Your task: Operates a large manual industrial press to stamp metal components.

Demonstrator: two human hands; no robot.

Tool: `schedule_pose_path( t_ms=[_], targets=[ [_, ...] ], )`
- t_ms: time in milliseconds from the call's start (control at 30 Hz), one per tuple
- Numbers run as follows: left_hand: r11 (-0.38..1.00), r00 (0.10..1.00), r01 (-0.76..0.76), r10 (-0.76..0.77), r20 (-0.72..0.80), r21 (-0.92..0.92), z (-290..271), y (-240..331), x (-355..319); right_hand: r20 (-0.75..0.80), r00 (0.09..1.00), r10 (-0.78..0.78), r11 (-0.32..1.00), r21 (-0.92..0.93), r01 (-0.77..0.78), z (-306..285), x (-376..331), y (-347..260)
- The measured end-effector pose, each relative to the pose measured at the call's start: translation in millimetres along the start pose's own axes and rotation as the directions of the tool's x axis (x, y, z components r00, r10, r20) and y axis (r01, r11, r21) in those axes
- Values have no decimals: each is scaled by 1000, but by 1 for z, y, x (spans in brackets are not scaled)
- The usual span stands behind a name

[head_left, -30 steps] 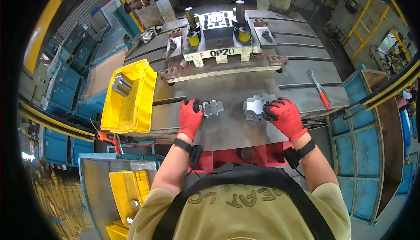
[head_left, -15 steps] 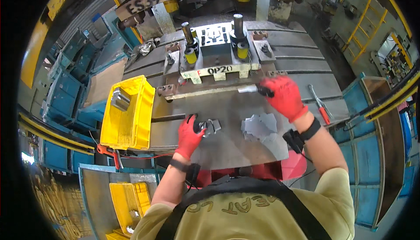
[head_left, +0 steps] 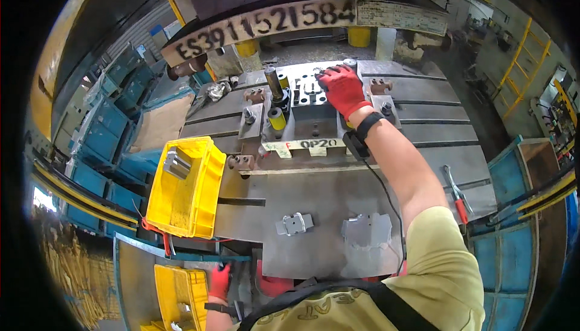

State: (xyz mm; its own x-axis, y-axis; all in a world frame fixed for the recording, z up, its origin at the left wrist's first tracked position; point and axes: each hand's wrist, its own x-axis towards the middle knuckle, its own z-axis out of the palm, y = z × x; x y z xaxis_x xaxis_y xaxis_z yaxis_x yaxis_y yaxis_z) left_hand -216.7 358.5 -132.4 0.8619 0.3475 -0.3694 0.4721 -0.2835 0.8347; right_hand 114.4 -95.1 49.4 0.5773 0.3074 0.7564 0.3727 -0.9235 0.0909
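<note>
My right hand [head_left: 342, 92], in a red glove with dark fingertips, reaches over the press die [head_left: 314, 112]. Its fingers are drawn together at a light metal plate [head_left: 308, 88] on top of the die; what they hold is hidden. Low on the left, my left hand [head_left: 219, 284] is lowered beside a yellow crate [head_left: 198, 289], its finger pose too small to read. A small metal bracket [head_left: 294, 223] lies on the press bed [head_left: 302, 195]. To its right lies a flat grey metal piece [head_left: 367, 232] with an irregular outline.
A larger yellow bin [head_left: 208, 192] holding a metal block [head_left: 177, 163] stands left on the bed. Red-handled pliers [head_left: 456, 195] lie at the right. Steel guide posts [head_left: 273, 80] rise from the die, beneath the upper press beam [head_left: 399, 18]. A cable hangs from my right wrist.
My right hand has moved forward onto the die, carrying a light metal item out of sight. My left hand has let go of the bracket and dropped toward the lower crate. The view has shifted.
</note>
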Motion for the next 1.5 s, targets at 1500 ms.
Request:
schedule_pose_path(
  t_ms=[1500],
  targets=[
    [994,806,-79,23,591,69,109,-76,29,707,-316,633,-486,46,-873,-201,-468,-107]
  ],
)
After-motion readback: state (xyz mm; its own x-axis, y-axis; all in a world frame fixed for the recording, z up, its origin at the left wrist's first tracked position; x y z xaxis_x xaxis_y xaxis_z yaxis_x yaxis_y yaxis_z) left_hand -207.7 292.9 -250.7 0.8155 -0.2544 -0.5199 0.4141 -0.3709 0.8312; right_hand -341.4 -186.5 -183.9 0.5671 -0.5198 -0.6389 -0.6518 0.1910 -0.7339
